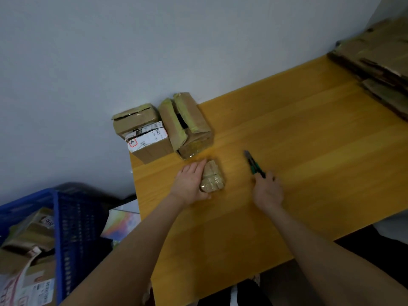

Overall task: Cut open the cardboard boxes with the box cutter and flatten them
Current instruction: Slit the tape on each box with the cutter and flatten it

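Brown cardboard wrapped in clear tape: that is the small box (213, 176) I'm working on, lying on the wooden table (309, 151) just left of the frame's centre. My left hand (191, 184) holds it, fingers laid along its left side and thumb hooked round the near end, which I take as bracing it so it won't slide under the blade. My right hand (268, 191), right of centre, is closed round the handle end of the green-and-black box cutter (254, 165). Its tip points up and left, apart from the box, so no cut has begun.

Above the small box, two bigger boxes wait against the wall: a labelled box (145, 138) and a box with greenish tape (185, 127), whose top flaps gape. They look queued within easy reach. The flattened cardboard stack (379, 62) at upper right is probably the finished pile.

The white shipping label carries barcodes and a red-outlined square, but the print is too blurred to read. Parcels in the blue crate (72, 217), lower left, bear labels I can't read either.
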Tool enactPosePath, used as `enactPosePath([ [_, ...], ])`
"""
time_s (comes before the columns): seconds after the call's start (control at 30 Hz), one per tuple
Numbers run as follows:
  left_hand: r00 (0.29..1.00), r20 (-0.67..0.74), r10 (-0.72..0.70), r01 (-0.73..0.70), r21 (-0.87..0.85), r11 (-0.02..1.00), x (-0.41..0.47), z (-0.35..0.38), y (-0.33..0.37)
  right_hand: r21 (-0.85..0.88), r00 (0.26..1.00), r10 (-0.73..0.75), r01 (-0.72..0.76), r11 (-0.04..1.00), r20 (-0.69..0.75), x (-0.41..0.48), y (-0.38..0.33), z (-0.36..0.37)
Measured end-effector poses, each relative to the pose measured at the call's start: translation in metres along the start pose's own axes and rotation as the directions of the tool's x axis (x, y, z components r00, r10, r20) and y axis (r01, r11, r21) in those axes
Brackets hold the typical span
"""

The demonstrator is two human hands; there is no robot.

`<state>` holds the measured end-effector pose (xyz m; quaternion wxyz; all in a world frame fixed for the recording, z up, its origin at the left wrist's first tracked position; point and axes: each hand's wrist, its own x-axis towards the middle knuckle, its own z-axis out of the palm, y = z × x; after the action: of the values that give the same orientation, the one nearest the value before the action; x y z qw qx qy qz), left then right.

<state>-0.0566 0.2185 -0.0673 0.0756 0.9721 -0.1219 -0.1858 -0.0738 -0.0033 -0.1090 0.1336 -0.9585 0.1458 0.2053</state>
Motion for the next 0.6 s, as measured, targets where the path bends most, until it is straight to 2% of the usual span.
enactPosePath([
  [0.13,0.993,-0.058,-0.104,0.100,-0.080,0.992,-0.010,-0.002,0.003,0.030,0.998,-0.063,0.062,0.998,0.031,-0.011,-0.017,0.007],
  [0.27,0.987,-0.054,-0.151,0.153,0.027,0.988,-0.021,-0.008,0.003,0.214,0.988,0.013,-0.046,0.976,0.154,-0.019,-0.025,0.007],
  [0.33,0.983,-0.089,-0.163,0.167,0.042,0.985,-0.028,-0.012,0.000,0.433,0.972,0.020,-0.123,0.893,0.235,-0.021,-0.030,0.000],
  [0.4,0.978,-0.141,-0.151,0.161,0.060,0.985,-0.036,-0.017,-0.004,0.657,0.963,-0.038,-0.152,0.739,0.266,-0.026,-0.038,-0.009],
  [0.5,0.976,-0.153,-0.158,0.168,0.053,0.984,-0.044,-0.025,-0.010,0.770,0.969,-0.123,-0.091,0.631,0.216,-0.040,-0.047,-0.029],
  [0.53,0.978,-0.127,-0.165,0.172,0.046,0.984,-0.045,-0.026,-0.012,0.767,0.968,-0.151,-0.058,0.639,0.199,-0.044,-0.048,-0.034],
  [0.6,0.981,-0.057,-0.187,0.188,0.023,0.982,-0.046,-0.027,-0.013,0.680,0.963,-0.208,0.037,0.732,0.172,-0.053,-0.047,-0.040],
])
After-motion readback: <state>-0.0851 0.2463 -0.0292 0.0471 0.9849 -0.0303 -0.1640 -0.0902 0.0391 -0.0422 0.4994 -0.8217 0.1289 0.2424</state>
